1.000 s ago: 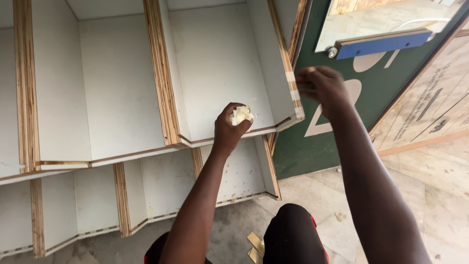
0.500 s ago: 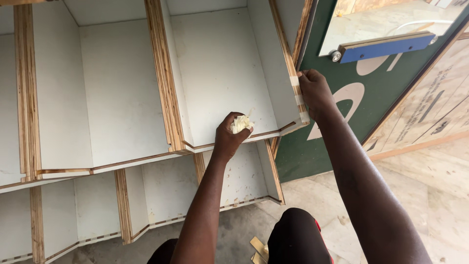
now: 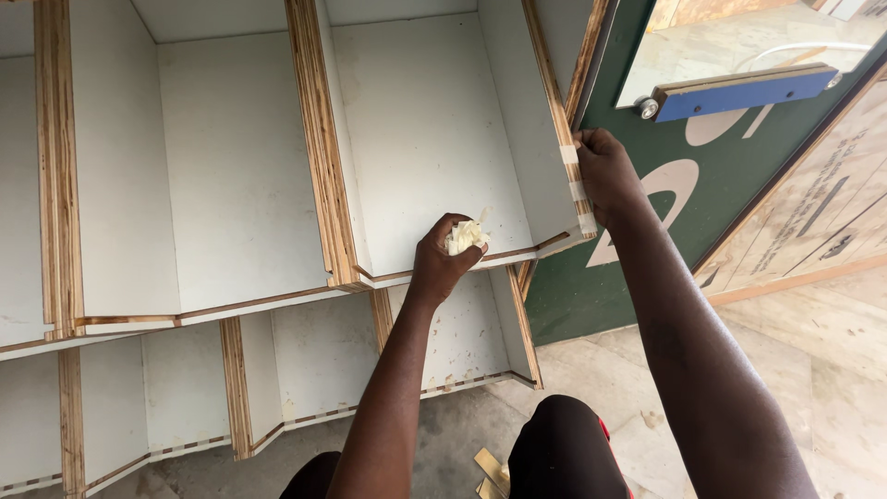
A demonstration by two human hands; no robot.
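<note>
A white cabinet (image 3: 231,185) with open compartments and bare plywood edges fills the left and middle. My left hand (image 3: 443,263) is closed around a crumpled wad of pale yellowish tape (image 3: 465,237), held in front of the upper right compartment's bottom shelf. My right hand (image 3: 605,171) grips the front edge of the cabinet's right side panel (image 3: 554,102), fingers pinching a pale tape strip (image 3: 575,180) stuck on that edge.
A green board with pale markings (image 3: 684,185) leans just right of the cabinet, with a blue bar (image 3: 744,92) above it. Plywood sheets (image 3: 813,222) stand at the far right. Small wood scraps (image 3: 490,467) lie on the concrete floor by my knee (image 3: 564,444).
My right hand has come down from in front of the green board onto the cabinet's right edge and slid along it. The left hand stays closed on the tape wad, a little lower.
</note>
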